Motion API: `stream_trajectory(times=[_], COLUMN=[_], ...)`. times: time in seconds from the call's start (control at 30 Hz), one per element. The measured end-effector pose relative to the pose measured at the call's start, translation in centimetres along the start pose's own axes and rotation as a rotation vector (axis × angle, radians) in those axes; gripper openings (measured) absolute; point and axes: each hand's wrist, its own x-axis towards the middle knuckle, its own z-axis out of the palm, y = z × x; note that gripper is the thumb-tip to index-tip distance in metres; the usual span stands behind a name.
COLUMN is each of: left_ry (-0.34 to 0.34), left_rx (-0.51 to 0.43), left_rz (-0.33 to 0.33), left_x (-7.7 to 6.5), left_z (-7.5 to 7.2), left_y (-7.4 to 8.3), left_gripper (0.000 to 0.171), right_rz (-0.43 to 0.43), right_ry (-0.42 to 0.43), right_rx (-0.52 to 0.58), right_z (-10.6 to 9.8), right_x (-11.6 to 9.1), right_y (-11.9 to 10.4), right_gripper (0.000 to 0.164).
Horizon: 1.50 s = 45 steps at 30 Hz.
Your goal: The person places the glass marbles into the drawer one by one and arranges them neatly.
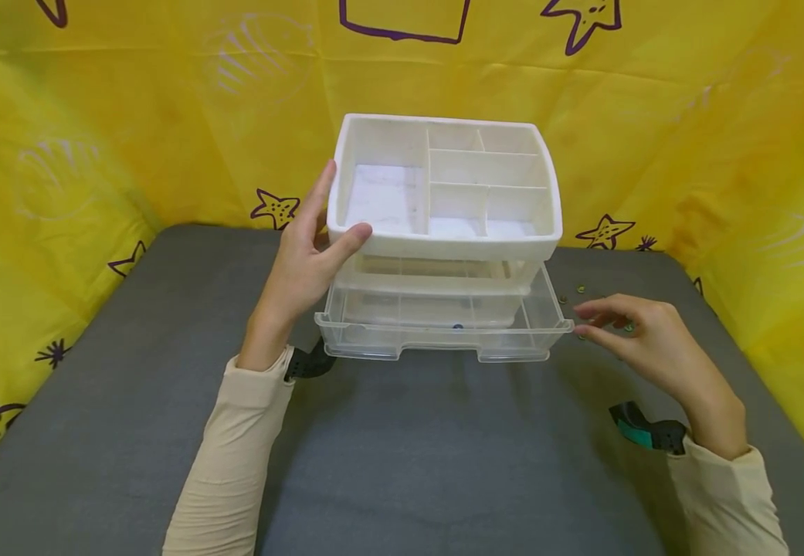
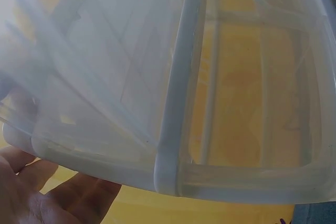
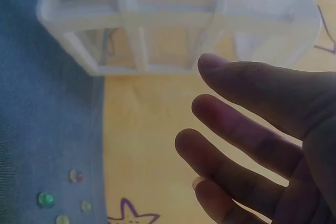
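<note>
A white plastic drawer organizer [image 1: 443, 249] with a divided top tray stands in the middle. Its clear lower drawer [image 1: 443, 349] is pulled out toward me, and a small blue piece [image 1: 458, 327] shows inside. My left hand [image 1: 297, 262] grips the organizer's left side, thumb on the front top rim and fingers along the side. The left wrist view shows fingers [image 2: 81, 195] against the white wall. Just off the drawer's right front corner, my right hand [image 1: 645, 336] hovers with loosely bent, spread fingers, holding nothing.
Several small beads, one of them a green bead [image 3: 46, 199], lie on the grey tabletop [image 1: 408, 455] beyond and beside the right hand. A yellow cloth [image 1: 165, 100] with sea drawings rises behind the table and along its sides.
</note>
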Motion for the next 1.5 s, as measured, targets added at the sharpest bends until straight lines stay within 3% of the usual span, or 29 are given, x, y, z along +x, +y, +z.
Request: stream_trajectory(times=[0.6,1.5], left_ry=[-0.002,0.005], left_rx=[0.019,0.013], left_rz=[0.007,0.008], left_x=[0.0,0.0], left_z=[0.0,-0.1], left_y=[-0.1,-0.1], left_gripper=[0.079,0.078], right_rz=[0.112,0.232], right_ry=[-0.087,-0.213], right_rx=[0.014,-0.013], right_z=[0.0,2.5], right_x=[-0.8,-0.7], right_y=[2.6,6.0], right_gripper=[0.022,0.026])
